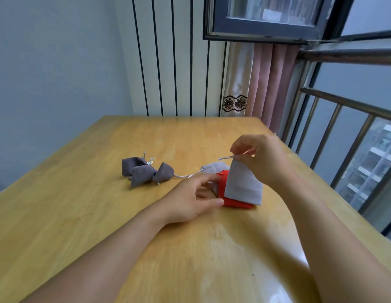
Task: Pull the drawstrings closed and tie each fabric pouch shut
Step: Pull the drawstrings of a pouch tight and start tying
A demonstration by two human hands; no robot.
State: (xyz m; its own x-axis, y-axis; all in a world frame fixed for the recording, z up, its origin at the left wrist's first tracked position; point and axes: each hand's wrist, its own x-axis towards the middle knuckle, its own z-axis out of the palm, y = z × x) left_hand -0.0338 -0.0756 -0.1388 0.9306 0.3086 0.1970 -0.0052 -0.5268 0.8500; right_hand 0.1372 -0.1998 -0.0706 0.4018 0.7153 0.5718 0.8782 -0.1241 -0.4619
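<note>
Head view: right hand (261, 159) pinches light grey pouch (242, 182) at its neck, cord (226, 158) trailing left toward nearer left hand (195, 199), whose loosely curled fingers hold nothing, touching red object (233, 203).

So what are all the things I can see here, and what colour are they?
Dark grey pouches: three, bunched together, left of table centre, their tops drawn in.
Light grey pouch: one, held up by its top, its bottom on the red thing.
Second light grey pouch: one, lying behind the red thing.
Red thing: one, on the table, partly hidden; cannot tell what it is.
Silver drawstrings: several, on the pouches.
Table: one, light wood.
Curtain: one, pink and cream, by the window.
Railing: one, metal, on the right.
Left hand: touches the red thing.
Right hand: pinches the held pouch's top.
</note>
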